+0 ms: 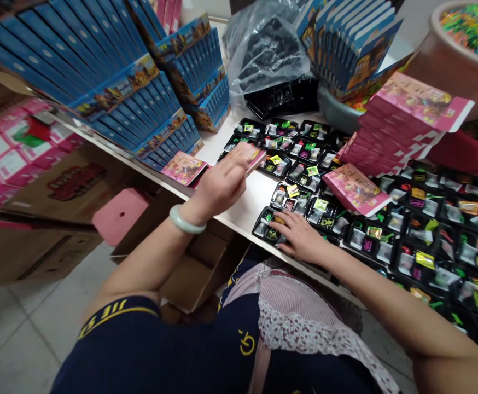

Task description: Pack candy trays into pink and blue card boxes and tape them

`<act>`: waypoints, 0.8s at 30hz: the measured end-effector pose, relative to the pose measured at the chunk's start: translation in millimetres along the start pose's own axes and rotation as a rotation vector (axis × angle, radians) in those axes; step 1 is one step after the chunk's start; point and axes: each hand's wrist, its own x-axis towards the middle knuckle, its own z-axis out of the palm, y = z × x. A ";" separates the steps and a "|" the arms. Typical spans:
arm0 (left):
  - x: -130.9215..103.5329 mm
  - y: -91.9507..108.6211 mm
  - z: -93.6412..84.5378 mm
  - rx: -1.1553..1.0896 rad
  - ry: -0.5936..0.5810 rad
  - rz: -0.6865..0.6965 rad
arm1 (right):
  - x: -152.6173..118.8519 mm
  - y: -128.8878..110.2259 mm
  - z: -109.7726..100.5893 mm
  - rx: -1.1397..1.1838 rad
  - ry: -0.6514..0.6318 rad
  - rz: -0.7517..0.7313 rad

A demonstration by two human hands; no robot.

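My left hand (218, 183) is closed on a small pink box (256, 161) and holds it above the white table. Just left of it, another pink box (185, 167) lies by the table's near edge. My right hand (300, 235) rests with fingers spread on a black tray (266, 225) at the front edge. Small wrapped packets and bright green and yellow pieces lie in that tray. Beyond my hands, several similar filled trays (304, 150) stand in rows, and more spread away to the right.
Stacked blue boxes (128, 98) fill the table's left side. A clear plastic bag (267, 49) with black trays sits at the back. Pink boxes (407, 126) are piled at right, near a large tub (460, 71) of colourful pieces. A pink stool (122, 214) and cartons stand below.
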 end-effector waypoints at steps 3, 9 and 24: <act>-53.3 -5.5 12.0 -0.028 -0.165 -0.042 | 2.9 -5.1 7.9 -0.044 -0.050 0.043; -80.8 -8.2 56.0 -0.388 -0.329 -0.242 | 17.0 -9.9 11.5 -0.082 -0.112 0.106; -80.2 -42.5 74.6 -0.763 -0.319 -0.522 | 28.8 -14.0 17.9 0.078 0.018 0.093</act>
